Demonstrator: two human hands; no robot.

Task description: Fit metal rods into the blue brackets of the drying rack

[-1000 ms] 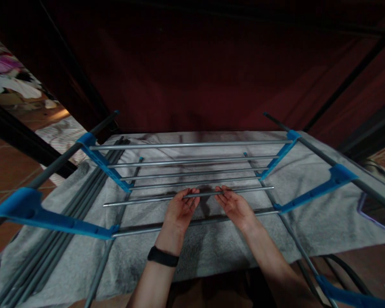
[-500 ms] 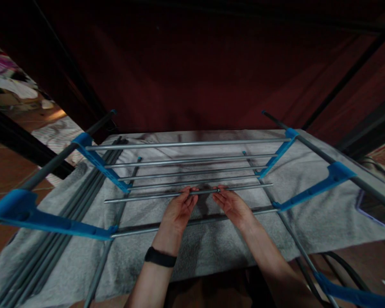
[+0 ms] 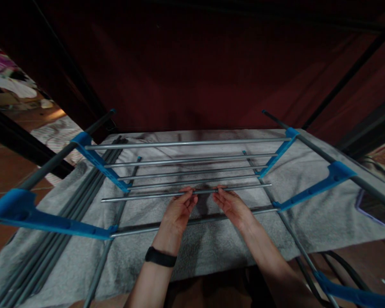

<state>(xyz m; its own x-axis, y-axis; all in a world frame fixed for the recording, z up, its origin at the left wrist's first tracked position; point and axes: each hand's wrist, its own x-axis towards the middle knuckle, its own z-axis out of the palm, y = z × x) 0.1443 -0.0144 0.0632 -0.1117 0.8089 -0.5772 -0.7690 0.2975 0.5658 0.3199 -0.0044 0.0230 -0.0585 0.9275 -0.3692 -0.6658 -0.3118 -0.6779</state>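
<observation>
A thin grey metal tube lies across both my hands, held level above the cloth. My left hand pinches it just left of its middle, and my right hand pinches it a little to the right. Both ends of this tube stick out free. Around it stands a rack frame with blue plastic brackets, such as the left bracket and the right bracket. Several crossbars, among them the top crossbar, join the far brackets. A single near crossbar runs below my hands.
A bundle of grey tubes lies on the left of the grey towel. At the right edge rests a phone. A dark red panel rises behind the rack. Another blue bracket shows at lower right.
The held tube has shifted slightly to the left. Both hands keep their pinch on it, and the rack has not moved.
</observation>
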